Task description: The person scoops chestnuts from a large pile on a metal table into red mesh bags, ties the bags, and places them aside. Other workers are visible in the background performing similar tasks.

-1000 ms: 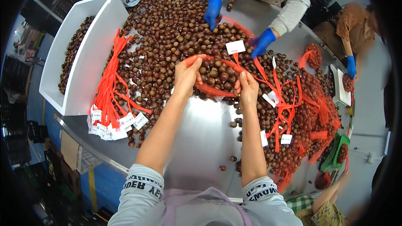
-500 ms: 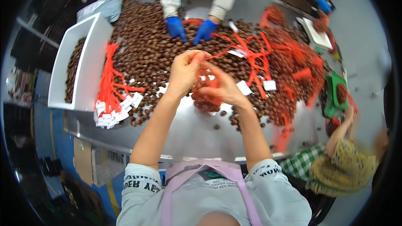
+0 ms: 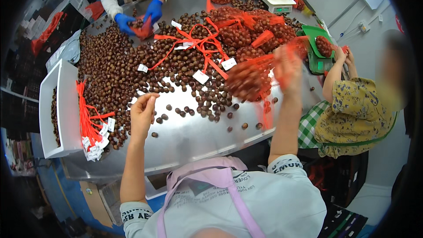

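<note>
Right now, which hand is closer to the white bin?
Left. The left hand hangs over the nuts just right of the white bin; the right hand holds a net bag far across.

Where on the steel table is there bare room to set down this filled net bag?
Bare steel lies along the table's near edge, between the left hand and the filled net bag held by the right hand. Beyond it, chestnuts and red nets crowd it.

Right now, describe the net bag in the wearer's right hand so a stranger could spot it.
Start at the steel table covered in chestnuts. Near its right end, the right hand holds an orange net bag of nuts. Unlike the filled bags piled behind, it hangs in the air, blurred.
</note>
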A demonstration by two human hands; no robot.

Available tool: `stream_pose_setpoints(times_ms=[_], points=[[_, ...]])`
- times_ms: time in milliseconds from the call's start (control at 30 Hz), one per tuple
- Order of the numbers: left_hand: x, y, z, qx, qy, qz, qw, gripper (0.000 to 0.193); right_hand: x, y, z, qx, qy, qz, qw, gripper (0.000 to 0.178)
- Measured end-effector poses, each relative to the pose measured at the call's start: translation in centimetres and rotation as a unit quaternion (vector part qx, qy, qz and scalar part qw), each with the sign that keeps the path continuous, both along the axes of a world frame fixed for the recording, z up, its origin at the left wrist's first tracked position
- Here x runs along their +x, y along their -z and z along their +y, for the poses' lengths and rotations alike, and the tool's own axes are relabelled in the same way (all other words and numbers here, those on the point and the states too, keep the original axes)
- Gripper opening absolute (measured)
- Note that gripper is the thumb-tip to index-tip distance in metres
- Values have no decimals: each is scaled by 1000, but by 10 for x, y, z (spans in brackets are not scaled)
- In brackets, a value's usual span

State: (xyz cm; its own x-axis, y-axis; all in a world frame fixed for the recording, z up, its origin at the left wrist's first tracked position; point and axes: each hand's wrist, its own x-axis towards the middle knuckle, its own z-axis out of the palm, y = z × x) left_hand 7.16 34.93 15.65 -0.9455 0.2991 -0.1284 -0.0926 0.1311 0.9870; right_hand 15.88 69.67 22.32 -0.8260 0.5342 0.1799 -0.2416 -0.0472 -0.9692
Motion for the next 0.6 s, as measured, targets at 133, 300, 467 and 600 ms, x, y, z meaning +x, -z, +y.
stream_pose_setpoints(times_ms=[133,300,467,600], points=[[18,85,-28,-308,-106,126,937,44,13,-3,78,111,140,1,984,27],[52,170,-61,-540,-203,100,811,68,33,71,217,259,307,-132,906,24],[82,186,-49,-550,-225,68,802,68,42,100,156,410,225,-246,849,42],[73,181,-13,-494,-194,107,841,64,55,175,73,467,14,-297,833,81]])
